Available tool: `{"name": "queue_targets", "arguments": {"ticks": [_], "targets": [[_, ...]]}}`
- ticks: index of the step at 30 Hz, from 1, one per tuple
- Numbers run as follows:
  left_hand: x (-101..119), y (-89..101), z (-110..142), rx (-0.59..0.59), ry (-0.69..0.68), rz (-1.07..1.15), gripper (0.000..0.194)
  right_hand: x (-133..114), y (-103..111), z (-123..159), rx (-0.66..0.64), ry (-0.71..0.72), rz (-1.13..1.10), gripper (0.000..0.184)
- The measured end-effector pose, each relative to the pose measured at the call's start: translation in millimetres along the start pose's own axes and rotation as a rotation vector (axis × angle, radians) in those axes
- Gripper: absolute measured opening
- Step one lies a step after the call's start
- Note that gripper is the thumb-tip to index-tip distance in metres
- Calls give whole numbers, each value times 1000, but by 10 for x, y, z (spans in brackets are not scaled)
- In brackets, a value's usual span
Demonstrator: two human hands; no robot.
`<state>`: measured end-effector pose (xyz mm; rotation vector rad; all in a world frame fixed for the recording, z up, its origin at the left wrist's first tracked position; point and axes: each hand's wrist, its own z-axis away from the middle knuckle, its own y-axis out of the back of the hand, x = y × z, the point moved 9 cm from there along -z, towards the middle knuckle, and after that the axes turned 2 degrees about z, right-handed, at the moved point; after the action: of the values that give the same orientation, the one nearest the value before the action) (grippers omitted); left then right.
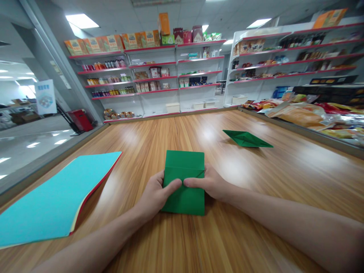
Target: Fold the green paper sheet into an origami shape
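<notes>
So we've got the green paper (184,203) right in front of us, mid-table, gripped from both sides: our left hand (159,191) has the left edge, our right hand (214,183) the right. Both thumbs (196,182) press on top, tips almost meeting. We can't tell if it's touching the table (148,148). A green fold (246,139) sits farther off to our right, blue sheets (62,193) well to our left.
</notes>
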<state>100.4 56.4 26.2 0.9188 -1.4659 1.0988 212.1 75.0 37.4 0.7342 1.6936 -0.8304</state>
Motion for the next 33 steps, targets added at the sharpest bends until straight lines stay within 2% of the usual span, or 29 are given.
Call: {"name": "queue_targets", "arguments": {"ticks": [2, 11, 16, 21, 24, 28, 29, 33], "targets": [[7, -64, 6, -62, 17, -3, 44, -17, -11, 3, -8, 6, -12, 38], [53, -138, 41, -116, 34, 89, 43, 57, -37, 10, -101, -45, -84, 37], [48, -118, 48, -72, 27, 129, 43, 121, 8, -18, -94, -74, -117, 41], [32, -57, 48, -27, 31, 120, 43, 278, 143, -30, -18, -148, -26, 56], [36, -32, 46, -24, 26, 82, 43, 258, 154, -27, -10, -133, 35, 62], [54, -20, 40, -14, 13, 25, 41, 79, -4, -13, -126, -29, 83, 43], [55, -25, 37, -19, 13, 14, 41, 48, -28, -10, -139, -15, 79, 42], [10, -69, 21, -75, 54, -14, 41, 91, 51, -14, -47, -78, -14, 39]]}}
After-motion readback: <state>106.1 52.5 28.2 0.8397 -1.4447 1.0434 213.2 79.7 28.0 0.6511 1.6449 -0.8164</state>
